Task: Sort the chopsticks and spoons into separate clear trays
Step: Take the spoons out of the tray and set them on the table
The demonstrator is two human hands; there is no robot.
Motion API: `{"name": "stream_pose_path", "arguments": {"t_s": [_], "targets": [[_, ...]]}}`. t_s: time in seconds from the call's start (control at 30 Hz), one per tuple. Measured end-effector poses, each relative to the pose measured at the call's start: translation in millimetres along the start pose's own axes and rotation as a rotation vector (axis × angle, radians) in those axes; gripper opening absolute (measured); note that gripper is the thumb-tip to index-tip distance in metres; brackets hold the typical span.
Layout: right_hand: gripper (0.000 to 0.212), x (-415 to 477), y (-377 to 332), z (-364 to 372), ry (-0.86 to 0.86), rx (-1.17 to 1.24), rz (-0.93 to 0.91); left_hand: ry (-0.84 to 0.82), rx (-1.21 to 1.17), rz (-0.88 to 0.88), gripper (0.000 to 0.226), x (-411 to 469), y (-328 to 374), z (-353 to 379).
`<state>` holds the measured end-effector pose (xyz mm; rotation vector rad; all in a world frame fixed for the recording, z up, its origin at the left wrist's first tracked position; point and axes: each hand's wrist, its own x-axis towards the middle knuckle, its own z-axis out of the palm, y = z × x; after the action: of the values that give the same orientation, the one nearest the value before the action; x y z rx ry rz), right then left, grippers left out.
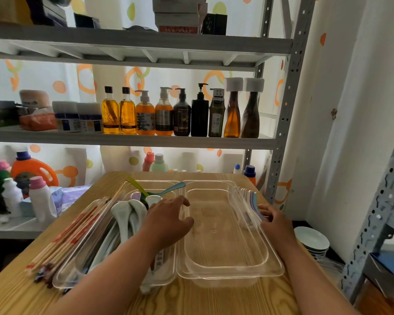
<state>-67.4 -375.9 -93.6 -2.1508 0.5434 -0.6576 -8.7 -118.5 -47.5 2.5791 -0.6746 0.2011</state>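
Observation:
Two clear trays sit side by side on the wooden table (191,298). The left tray (65,272) holds pale ceramic spoons (125,214) and two coloured plastic spoons (173,188) at its far end. Nothing lies in the right tray (223,235). A bundle of wooden chopsticks (73,233) lies on the table along the left tray's outer side. My left hand (168,221) hovers over the rims where the trays meet, fingers loosely bent, holding nothing. My right hand (275,221) curls its fingers onto several pastel spoons (251,198) lying against the right tray's outer side.
A grey metal shelf behind the table carries a row of pump bottles (164,114). Detergent bottles (39,198) stand on a low shelf to the left. A stack of bowls (312,241) sits low on the right, beside a second shelf post (373,223).

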Motion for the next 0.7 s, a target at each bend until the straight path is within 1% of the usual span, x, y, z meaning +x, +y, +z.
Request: {"name": "stream_pose_path", "arguments": {"t_s": [0.3,0.5,0.63,0.7], "targets": [[0.034,-2,0,1,0.043,0.015,0.011,0.01,0.017,0.004,0.042,0,-1,2],[0.028,-5,-4,0,0.081,0.02,-0.011,0.02,0.027,0.008,0.039,1,0,2],[0.029,-6,-10,-1,0.09,0.03,-0.027,0.009,0.07,0.046,0.039,0,1,2],[0.028,-8,-17,-3,0.078,0.025,-0.053,0.05,0.116,0.085,0.04,1,1,1]]}}
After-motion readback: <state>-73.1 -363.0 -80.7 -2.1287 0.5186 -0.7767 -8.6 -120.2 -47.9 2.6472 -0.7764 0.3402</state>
